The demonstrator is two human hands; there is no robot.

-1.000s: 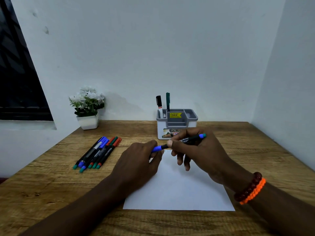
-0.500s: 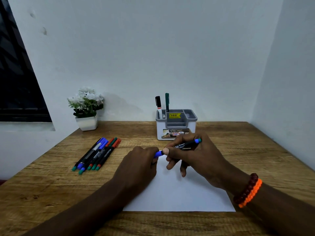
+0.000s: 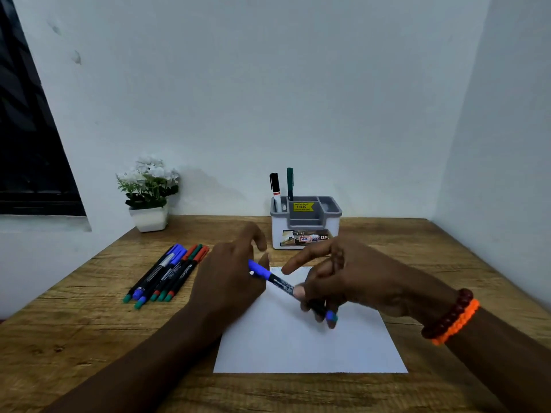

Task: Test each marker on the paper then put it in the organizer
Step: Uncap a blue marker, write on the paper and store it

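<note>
two hands over white paper, blue marker between them

right hand [image 3: 351,278] pinching blue marker [image 3: 280,282] at mid-barrel between thumb and lower fingers, index finger stretched out toward the left. left hand [image 3: 229,281] beside the marker's blue cap end, fingers loosely spread and relaxed; cap just at the thumb, firm hold not visible. marker tilted above the sheet, cap end up-left, blue and teal tail end down-right under the right hand. printing on the black barrel too blurred to read.

white paper [image 3: 310,344] flat on wooden table [image 3: 89,317], upper part hidden by both hands. red-brown bead bracelet [image 3: 447,314] and orange bracelet [image 3: 457,321] side by side on the right wrist.

row of markers [image 3: 167,274] lying close together left of the paper, blue, green and red caps pointing away, near the left hand but apart from it.

grey and white organizer [image 3: 305,223] behind the hands near the wall, lower front partly blocked by fingers. black-capped marker [image 3: 275,186] and green marker [image 3: 289,181] upright in its left rear compartment. yellow sticker [image 3: 303,206] on the organizer reading "49.00"; lower label showing "42" and "dp".

potted white flowers [image 3: 149,189] at back left of the table. dark window [image 3: 26,144] at far left.
</note>
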